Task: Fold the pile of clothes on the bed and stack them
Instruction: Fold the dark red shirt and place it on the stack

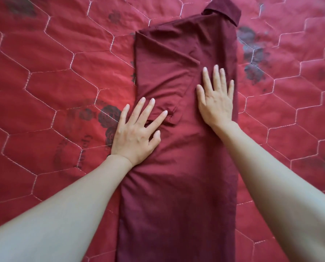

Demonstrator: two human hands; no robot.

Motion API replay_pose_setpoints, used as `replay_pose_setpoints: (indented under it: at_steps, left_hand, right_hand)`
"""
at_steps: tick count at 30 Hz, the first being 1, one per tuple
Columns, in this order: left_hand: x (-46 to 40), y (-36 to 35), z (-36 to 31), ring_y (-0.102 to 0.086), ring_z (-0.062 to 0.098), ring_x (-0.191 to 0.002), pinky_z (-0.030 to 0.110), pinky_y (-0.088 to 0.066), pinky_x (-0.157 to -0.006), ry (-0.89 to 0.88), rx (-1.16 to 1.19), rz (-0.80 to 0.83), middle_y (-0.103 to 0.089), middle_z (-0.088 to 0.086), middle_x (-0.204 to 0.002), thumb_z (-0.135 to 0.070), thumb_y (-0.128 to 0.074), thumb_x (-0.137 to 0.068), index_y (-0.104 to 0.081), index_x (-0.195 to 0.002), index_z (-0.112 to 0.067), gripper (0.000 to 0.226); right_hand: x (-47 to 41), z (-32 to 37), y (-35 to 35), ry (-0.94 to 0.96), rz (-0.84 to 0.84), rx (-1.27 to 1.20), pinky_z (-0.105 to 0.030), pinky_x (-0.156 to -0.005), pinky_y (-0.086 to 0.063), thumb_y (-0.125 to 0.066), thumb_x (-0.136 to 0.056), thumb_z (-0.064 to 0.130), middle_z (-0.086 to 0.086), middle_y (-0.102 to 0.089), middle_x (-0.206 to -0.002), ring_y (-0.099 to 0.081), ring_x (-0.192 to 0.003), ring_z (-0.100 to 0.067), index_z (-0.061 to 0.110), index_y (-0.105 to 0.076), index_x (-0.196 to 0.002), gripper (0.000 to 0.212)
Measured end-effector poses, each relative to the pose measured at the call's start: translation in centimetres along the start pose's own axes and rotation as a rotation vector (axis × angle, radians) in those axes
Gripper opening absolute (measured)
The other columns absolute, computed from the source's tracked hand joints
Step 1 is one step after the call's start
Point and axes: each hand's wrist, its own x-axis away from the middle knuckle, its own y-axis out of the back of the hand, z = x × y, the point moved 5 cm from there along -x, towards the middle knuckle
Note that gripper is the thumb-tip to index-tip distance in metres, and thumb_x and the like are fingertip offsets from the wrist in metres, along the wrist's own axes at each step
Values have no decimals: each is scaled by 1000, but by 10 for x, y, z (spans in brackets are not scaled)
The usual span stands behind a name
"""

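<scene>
Head view: a maroon shirt (pixel 176 167) lies folded into a long strip on the red quilted bed (pixel 44 72), collar far. Left hand (pixel 137 133) and right hand (pixel 215 103) both press flat on it, fingers spread.

A folded shirt (pixel 176 148) lies lengthwise on a quilted bedspread (pixel 44 72), its collar (pixel 222 14) at the far end, beyond both hands. The left hand (pixel 135 135) rests flat on the shirt's left edge; the right hand (pixel 214 103) lies flat just beside it, slightly farther up.
</scene>
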Motion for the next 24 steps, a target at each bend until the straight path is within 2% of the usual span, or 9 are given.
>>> replay_pose_setpoints:
  at_steps: [2, 6, 10, 14, 19, 24]
  left_hand:
    - [0, -1, 0, -25, 28, -145, 53, -18, -116, -1, -17, 29, -31, 7, -156, -38, -41, -92, -42, -144, -34, 52]
    - [0, 0, -4, -15, 30, -147, 63, -8, -114, -14, -90, 114, -21, 10, -159, -40, -35, -94, -31, -150, -28, 57]
    - [24, 3, -31, -6, 29, -149, 65, -1, -112, -114, -177, 131, -9, 12, -161, -42, -27, -95, -21, -152, -19, 62]
    - [132, 1, -74, -13, 28, -148, 61, -6, -116, -297, -101, 204, -16, 11, -160, -45, -27, -97, -25, -152, -18, 62]
    - [278, 14, -93, -15, 30, -148, 59, -10, -116, -217, 6, 259, -19, 10, -160, -42, -36, -95, -31, -150, -19, 61]
    - [374, 33, -109, -17, 29, -147, 58, -14, -116, -246, 17, 360, -20, 10, -159, -45, -41, -91, -31, -150, -16, 66]
  right_hand:
    - [15, -11, 3, -39, -31, -18, -48, -120, -3, -27, -103, 41, -10, -10, -162, -5, -150, -24, 22, -18, -154, 55]
    - [83, 15, -4, 192, 18, -17, -46, -120, -4, -26, -102, 44, -8, -13, -161, -7, -149, -22, 25, -21, -153, 55]
    - [161, 24, -19, 210, 32, 8, -48, -120, -8, -22, -101, 46, -7, -15, -161, -10, -149, -23, 27, -21, -153, 56]
    - [242, 18, -26, 236, 13, -13, -50, -119, -13, -28, -102, 43, -9, -20, -160, -15, -148, -24, 25, -26, -152, 54]
    - [373, 11, -40, 275, 55, -40, -52, -118, -16, -31, -103, 42, -10, -19, -160, -13, -149, -25, 23, -27, -152, 53]
    - [487, 4, -43, 287, 93, -90, -50, -118, -17, -35, -101, 46, -8, -19, -160, -14, -148, -26, 21, -28, -152, 57]
